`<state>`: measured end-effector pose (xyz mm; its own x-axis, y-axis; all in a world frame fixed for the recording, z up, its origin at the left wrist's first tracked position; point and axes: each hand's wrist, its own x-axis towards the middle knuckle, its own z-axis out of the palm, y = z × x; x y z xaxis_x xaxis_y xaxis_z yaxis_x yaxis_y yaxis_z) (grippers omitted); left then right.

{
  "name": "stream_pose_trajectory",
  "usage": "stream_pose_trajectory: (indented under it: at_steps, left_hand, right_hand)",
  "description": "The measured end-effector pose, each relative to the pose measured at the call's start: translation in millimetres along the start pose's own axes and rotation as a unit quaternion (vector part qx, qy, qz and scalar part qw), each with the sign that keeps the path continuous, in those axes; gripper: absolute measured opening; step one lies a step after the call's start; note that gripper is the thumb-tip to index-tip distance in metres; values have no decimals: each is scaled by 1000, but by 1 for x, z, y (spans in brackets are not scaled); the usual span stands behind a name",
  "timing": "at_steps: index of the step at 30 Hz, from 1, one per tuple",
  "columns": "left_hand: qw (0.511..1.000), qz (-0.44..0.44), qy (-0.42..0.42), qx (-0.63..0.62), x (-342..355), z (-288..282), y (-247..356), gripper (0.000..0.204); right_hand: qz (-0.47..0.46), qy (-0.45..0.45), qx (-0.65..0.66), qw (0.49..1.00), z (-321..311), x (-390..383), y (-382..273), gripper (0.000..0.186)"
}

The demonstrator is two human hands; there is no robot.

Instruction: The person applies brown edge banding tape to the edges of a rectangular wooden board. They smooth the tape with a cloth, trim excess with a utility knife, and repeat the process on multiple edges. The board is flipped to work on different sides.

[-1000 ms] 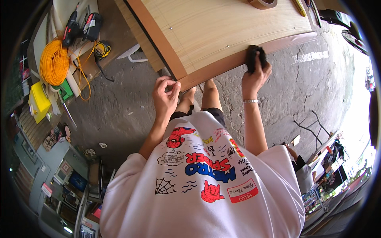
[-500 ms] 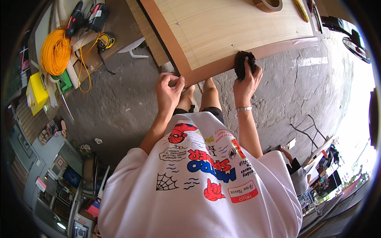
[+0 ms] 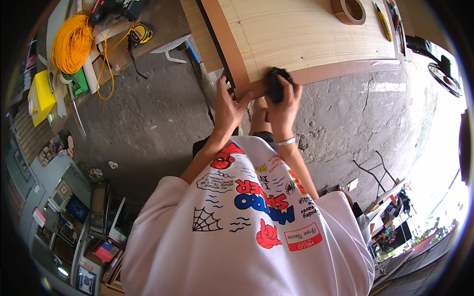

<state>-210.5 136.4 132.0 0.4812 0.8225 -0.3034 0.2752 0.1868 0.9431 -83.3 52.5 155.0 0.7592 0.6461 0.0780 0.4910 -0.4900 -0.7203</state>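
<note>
A pale wooden panel [image 3: 296, 29] lies before me, with brown tape [image 3: 328, 72] along its near edge and its left side. My left hand [image 3: 228, 112] is at the near left corner, thumb on the tape and fingers against the side, pinching the corner. My right hand [image 3: 285, 111] is closed round a crumpled black cloth [image 3: 274, 85]. That cloth is pressed on the taped near edge, a little right of the corner, and is slightly blurred.
On the panel lie a roll of brown tape [image 3: 364, 15] and a yellow cutter [image 3: 383, 22]. A table at the left bears coiled orange cord [image 3: 71, 44], a tape measure [image 3: 141, 33] and a yellow block [image 3: 42, 98]. A fan [image 3: 443, 79] stands far right. Below is cracked concrete floor [image 3: 335, 113].
My right hand has slid the black cloth left along the taped edge toward the corner. My left hand has moved right and taken hold of the corner. The whole view has shifted a little.
</note>
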Motion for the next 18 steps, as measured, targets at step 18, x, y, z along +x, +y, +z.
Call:
stream_pose_trajectory:
  at_steps: [18]
  left_hand:
    - [999,42,-21,-22,-1,-15,-25,76]
  right_hand:
    - [-104,-105,-99,984,14,-24,-21,72]
